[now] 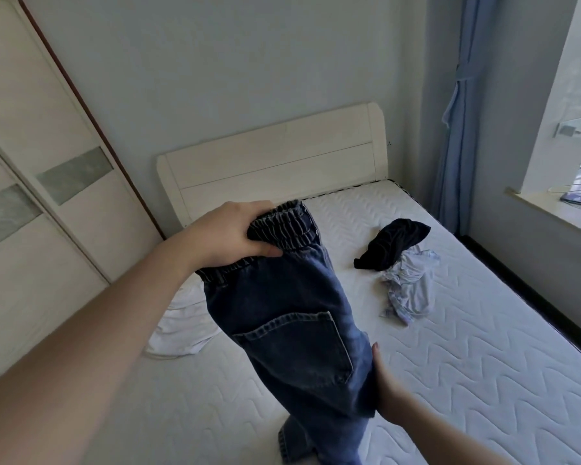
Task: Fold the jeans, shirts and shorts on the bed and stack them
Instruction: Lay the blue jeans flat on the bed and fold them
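gripping the jeans waistband, left hand; right hand pinches their edge lower down.

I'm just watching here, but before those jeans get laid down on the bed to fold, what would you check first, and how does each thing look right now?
1. Left hand has a firm grip on the elastic waistband: ok.
2. Right hand steadies the jeans lower down: ok, though its fingers are hidden behind the denim.
3. Legs hang straight and untwisted: cannot tell, the hems run out of view.
4. Bare mattress in front to lay them on: ok.
5. White garment lies partly behind the jeans, near the landing spot: not ok.
6. Black garment and pale shirt lie clear, off to the right: ok.
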`<state>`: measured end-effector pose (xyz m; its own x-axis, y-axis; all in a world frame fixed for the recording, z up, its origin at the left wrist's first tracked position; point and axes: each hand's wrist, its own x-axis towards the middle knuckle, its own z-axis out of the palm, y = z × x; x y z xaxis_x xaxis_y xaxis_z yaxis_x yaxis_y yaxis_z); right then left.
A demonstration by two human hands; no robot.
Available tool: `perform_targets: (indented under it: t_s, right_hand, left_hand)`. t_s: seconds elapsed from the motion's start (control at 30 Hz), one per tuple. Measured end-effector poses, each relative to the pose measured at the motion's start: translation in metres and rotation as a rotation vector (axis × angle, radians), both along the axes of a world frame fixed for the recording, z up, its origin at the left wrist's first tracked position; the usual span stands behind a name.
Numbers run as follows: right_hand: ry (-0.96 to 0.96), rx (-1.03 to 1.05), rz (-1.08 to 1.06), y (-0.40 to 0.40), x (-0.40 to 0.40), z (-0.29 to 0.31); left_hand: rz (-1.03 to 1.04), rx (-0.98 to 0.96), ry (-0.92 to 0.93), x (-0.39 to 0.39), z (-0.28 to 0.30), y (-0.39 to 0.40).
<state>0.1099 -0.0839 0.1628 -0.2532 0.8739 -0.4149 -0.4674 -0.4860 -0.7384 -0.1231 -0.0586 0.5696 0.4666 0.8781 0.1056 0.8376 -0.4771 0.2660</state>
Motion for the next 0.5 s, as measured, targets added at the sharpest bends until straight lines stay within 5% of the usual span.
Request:
perform_targets:
  t_s: [0.3,0.5]
  right_hand:
    - [0.356,0.052,0.058,0.004,0.008,0.052]
    - [0.176,0.288,-0.109,-0.004,0.032,0.119]
  left_hand:
    - [0.132,0.014,-0.068,-0.045,0.007,-0.011]
    - [0.267,0.052,-0.254,-0.094,0.006,-0.032]
